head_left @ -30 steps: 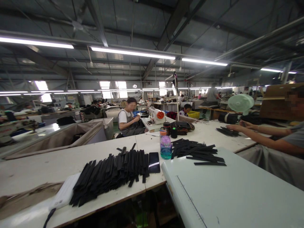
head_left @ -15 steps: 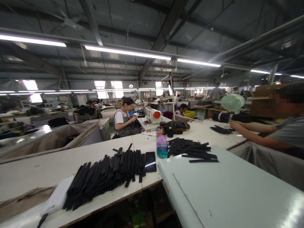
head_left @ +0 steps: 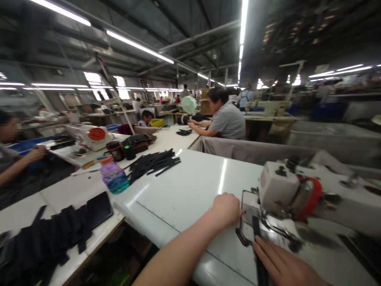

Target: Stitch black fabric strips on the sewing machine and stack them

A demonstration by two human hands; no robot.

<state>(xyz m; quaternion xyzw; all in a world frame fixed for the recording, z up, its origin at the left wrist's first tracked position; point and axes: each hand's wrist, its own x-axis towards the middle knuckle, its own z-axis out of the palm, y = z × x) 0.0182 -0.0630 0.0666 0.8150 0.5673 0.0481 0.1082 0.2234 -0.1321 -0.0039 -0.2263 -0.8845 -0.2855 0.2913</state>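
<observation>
My left hand (head_left: 226,208) is curled closed over the pale sewing table (head_left: 193,174), left of the bent metal frame (head_left: 241,222) at the sewing machine (head_left: 279,184). Whatever its fingers may hold is hidden. A narrow black fabric strip (head_left: 256,228) runs from the machine's working area toward me. My right hand (head_left: 281,260) is on that strip, fingers together and fingertips at its edge, with the thumb out of sight. The machine has a white head and a red round part, slightly blurred.
Several black strips (head_left: 154,163) lie at the table's far left, beside a purple-and-teal bottle (head_left: 114,174). A bigger pile of strips (head_left: 44,242) and a dark phone (head_left: 99,208) sit on the left table. A co-worker (head_left: 229,119) in grey works beyond a fabric-lined bin (head_left: 253,149).
The view has swung right and down, bringing the sewing machine, the strip and both my hands into sight. The strip pile and bottle now appear farther left.
</observation>
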